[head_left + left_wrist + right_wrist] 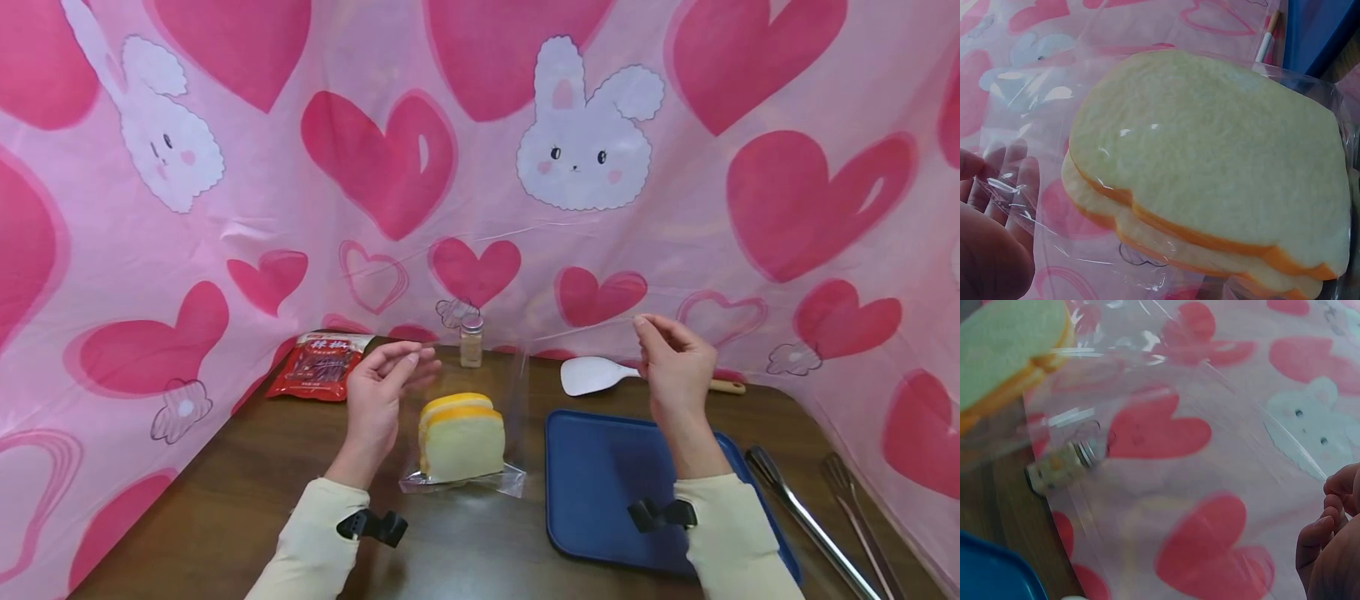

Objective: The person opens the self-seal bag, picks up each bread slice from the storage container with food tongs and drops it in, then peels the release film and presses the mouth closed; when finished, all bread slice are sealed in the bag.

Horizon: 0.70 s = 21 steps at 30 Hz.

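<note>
Two bread slices (462,442) with orange-yellow crusts stand one against the other inside a clear plastic bag (513,481). In the left wrist view the bread (1210,162) fills the middle. My left hand (381,400) pinches the upper left edge of the bag between thumb and fingers. Raised to the right, my right hand (678,367) pinches the end of a thin clear strip (588,331). That strip runs taut leftward to the bag's top, also seen in the right wrist view, where the right hand (1332,537) is at the edge. The bag's transparent outline is hard to make out.
A blue tray (592,500) lies at the right, with metal tongs (806,512) beside it. Behind the tray is a white spatula (596,377). A seasoning jar (471,343) stands behind the bread; a red packet (318,367) lies at the back left.
</note>
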Motion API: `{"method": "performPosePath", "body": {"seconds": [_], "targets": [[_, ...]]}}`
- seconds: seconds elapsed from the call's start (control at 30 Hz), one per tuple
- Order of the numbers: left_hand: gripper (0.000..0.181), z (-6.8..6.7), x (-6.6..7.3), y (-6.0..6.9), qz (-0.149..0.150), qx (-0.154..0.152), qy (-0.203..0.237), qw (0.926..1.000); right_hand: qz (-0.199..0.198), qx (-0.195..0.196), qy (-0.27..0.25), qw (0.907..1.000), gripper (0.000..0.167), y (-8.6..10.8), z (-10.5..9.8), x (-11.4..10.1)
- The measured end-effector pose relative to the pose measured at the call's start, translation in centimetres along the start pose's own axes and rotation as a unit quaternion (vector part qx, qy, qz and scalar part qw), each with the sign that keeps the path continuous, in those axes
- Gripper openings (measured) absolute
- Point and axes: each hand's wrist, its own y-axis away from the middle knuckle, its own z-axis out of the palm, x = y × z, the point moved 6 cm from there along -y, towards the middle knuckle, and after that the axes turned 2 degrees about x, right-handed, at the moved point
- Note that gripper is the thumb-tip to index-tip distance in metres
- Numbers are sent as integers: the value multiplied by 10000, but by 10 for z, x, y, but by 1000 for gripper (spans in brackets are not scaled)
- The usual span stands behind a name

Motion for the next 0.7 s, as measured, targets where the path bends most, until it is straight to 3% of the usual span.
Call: {"method": "performPosePath", "body": {"seconds": [0.4, 0.7], "targets": [[15, -2, 0, -4, 27, -7, 155, 9999, 418, 810, -293, 9954, 11, -22, -57, -3], [17, -2, -1, -6, 64, -126, 119, 9998, 463, 1140, -366, 9917, 14, -35, -95, -8]]}}
